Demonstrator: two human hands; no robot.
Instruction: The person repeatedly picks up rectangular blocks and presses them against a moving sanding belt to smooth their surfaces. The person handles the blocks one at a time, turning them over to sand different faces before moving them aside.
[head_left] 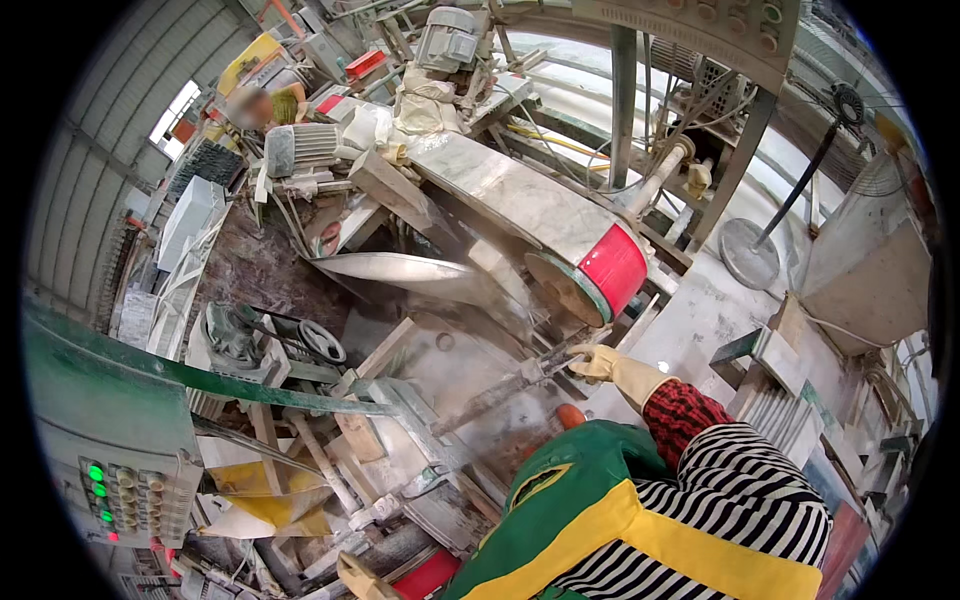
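My right hand, in a cream rubber glove, reaches out right of centre with its fingers curled closed around the near end of a dusty grey bar. The bar slants down and left over a pale, wet-looking surface. Above the hand sits a machine arm with a long light cover and a red rounded end. My left hand, gloved alike, shows only in part at the lower edge beside a red curved machine part; its fingers cannot be made out.
A green and grey control cabinet with lit buttons stands at left. Near it are a handwheel and a yellow sheet. Another control panel hangs at top right. Another person is far left, behind motors. A round-based stand is at right.
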